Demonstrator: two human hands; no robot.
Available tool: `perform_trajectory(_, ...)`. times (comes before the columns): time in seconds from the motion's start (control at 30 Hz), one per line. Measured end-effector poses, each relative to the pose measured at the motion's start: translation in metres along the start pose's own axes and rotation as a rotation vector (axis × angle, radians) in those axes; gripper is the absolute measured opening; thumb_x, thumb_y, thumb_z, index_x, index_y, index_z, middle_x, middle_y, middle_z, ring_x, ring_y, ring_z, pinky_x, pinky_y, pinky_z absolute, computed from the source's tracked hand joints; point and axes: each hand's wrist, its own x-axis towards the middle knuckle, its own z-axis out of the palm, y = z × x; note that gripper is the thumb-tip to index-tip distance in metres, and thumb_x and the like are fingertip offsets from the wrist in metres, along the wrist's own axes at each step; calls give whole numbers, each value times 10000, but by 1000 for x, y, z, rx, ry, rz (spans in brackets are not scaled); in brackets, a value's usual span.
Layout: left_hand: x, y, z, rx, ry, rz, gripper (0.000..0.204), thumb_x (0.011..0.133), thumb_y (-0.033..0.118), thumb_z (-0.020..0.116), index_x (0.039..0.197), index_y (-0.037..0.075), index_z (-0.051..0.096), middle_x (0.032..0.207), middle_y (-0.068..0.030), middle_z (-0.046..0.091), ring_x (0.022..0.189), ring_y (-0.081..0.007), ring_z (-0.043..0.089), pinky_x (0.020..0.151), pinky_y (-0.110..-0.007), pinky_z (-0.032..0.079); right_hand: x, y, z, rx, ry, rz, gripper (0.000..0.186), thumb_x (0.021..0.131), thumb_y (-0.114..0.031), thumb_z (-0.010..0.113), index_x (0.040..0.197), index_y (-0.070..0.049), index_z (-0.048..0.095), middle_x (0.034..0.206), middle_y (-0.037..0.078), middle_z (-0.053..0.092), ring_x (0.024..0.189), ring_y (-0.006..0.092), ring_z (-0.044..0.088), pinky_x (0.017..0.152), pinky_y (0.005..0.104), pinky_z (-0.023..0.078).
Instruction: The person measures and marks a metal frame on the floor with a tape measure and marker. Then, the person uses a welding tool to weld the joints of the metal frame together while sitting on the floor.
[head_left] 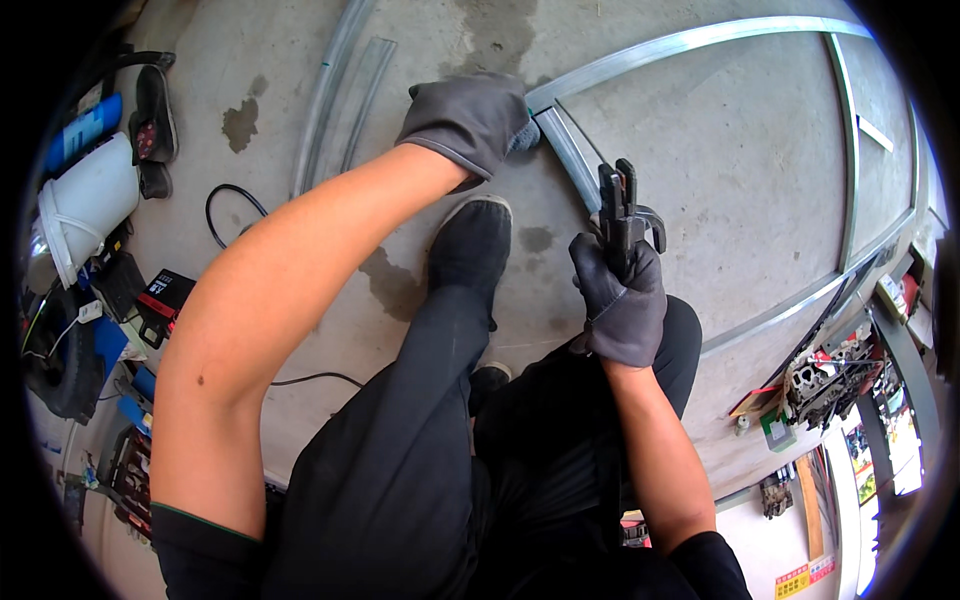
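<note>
My right hand (pixel 625 310), in a dark grey glove, is closed around a black welding electrode holder (pixel 618 215). A thin welding rod (pixel 583 133) slants from the holder's jaws toward the corner of a metal frame (pixel 690 55). My left hand (pixel 465 122), gloved alike, is closed at that corner, where a short square metal tube (pixel 570 160) meets the frame. Its fingertips are partly hidden by the glove's back, but they appear to grip the tube's end. The rod's tip is close to the joint; whether it touches, I cannot tell.
Loose metal channels (pixel 335 100) lie on the concrete floor at upper left. A black cable (pixel 235 190) curls nearby. Along the left stand a white bucket (pixel 95 200), a shoe (pixel 153 120) and a black box (pixel 165 300). Engine-like parts (pixel 835 380) lie at right.
</note>
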Motion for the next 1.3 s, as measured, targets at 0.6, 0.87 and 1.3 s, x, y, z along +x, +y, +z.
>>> perform_trajectory(0.6,-110,-109,-95,-46,495,-70,417,1009,108,731,1414,14,695,1355,-195,749,1148,-301,752,1052,-353,580,7,-11,-11,308,-35,94,262,1039,-105,745,1295,-47,740,1033,13,709,840,84,668,673,265,613)
perform_trajectory(0.87,-271,-60,20,-100,344,-362,485,879,217,865,1321,48,755,974,-91,757,846,-271,713,785,-429,565,15,-8,-6,343,-59,101,289,1047,-83,724,1333,-43,730,1044,22,710,848,97,670,678,272,621)
perform_trajectory(1.3,-152,-65,44,238,45,-309,606,915,615,772,1113,43,754,827,-96,740,733,-268,763,627,-414,562,8,-14,-4,317,-73,63,314,1008,-113,762,1312,-40,727,971,-3,708,800,81,665,678,271,616)
